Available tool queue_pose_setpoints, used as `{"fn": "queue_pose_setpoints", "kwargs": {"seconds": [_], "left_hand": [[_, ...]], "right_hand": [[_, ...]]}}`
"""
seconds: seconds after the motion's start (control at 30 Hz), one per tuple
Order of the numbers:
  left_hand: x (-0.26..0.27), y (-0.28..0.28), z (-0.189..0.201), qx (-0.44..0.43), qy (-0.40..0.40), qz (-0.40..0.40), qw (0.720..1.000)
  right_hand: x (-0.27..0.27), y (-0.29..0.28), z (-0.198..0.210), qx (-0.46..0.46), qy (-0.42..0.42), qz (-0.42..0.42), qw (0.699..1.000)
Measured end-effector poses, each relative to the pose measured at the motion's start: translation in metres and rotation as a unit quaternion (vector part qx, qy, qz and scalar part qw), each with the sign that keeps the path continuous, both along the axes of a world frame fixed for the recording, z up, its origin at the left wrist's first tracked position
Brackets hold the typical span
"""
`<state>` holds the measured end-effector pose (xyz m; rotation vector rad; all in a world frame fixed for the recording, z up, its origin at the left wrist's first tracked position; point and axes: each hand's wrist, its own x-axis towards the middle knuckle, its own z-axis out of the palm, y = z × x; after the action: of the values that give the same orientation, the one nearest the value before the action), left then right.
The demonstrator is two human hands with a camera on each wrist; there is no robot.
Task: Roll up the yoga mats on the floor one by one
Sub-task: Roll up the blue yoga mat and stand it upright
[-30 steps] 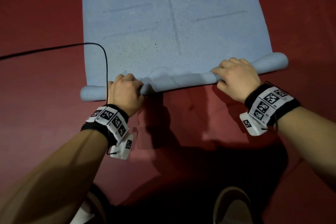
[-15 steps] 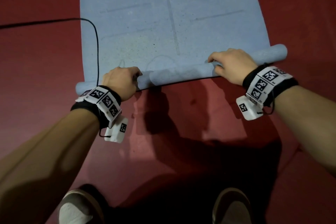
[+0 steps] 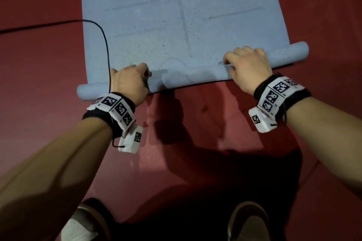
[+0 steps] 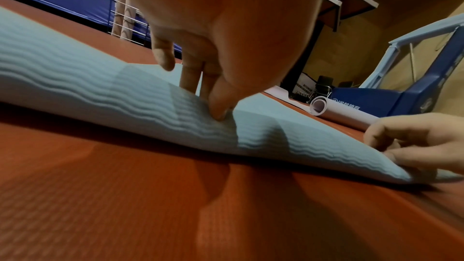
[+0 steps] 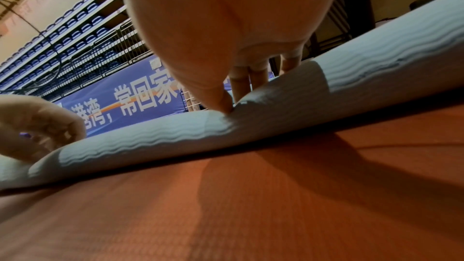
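A light blue yoga mat [image 3: 156, 15] lies flat on the red floor, stretching away from me. Its near end is curled into a thin roll [image 3: 195, 75] that runs across the view. My left hand [image 3: 130, 82] grips the roll near its left end, fingers over the top and thumb at the near side. My right hand [image 3: 247, 66] grips the roll toward its right end the same way. The left wrist view shows my left hand [image 4: 208, 94] pressing into the ribbed underside of the roll [image 4: 100, 94]. In the right wrist view my right hand [image 5: 233, 94] curls over the roll [image 5: 301, 98].
A black cable [image 3: 58, 23] crosses the red floor [image 3: 195, 152] from the left and runs over the mat to my left wrist. My shoes [image 3: 248, 221] stand close behind the roll. Another rolled mat [image 4: 339, 109], pale, lies further off in the left wrist view.
Both hands have pushed the roll forward over the mat, away from me. The roll has grown slightly thicker. My fingers have shifted their hold on it.
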<state>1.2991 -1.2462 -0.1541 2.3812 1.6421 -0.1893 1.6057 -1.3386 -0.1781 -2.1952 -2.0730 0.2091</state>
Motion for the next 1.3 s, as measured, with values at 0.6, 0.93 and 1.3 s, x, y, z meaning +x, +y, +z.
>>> {"fn": "queue_pose_setpoints", "kwargs": {"seconds": [0.6,0.93,1.3], "left_hand": [[-0.005,-0.017,-0.008,0.06,0.0,-0.047,0.997],[0.0,0.03,0.006,-0.084,-0.061,0.008,0.995],[0.004,0.045,0.003,-0.028,-0.028,0.022,0.999]], "right_hand": [[0.003,-0.006,0.007,-0.019,-0.025,0.037,0.999],[0.016,0.041,0.019,-0.105,0.077,0.003,0.991],[0.016,0.035,-0.002,0.06,0.042,-0.009,0.997]]}}
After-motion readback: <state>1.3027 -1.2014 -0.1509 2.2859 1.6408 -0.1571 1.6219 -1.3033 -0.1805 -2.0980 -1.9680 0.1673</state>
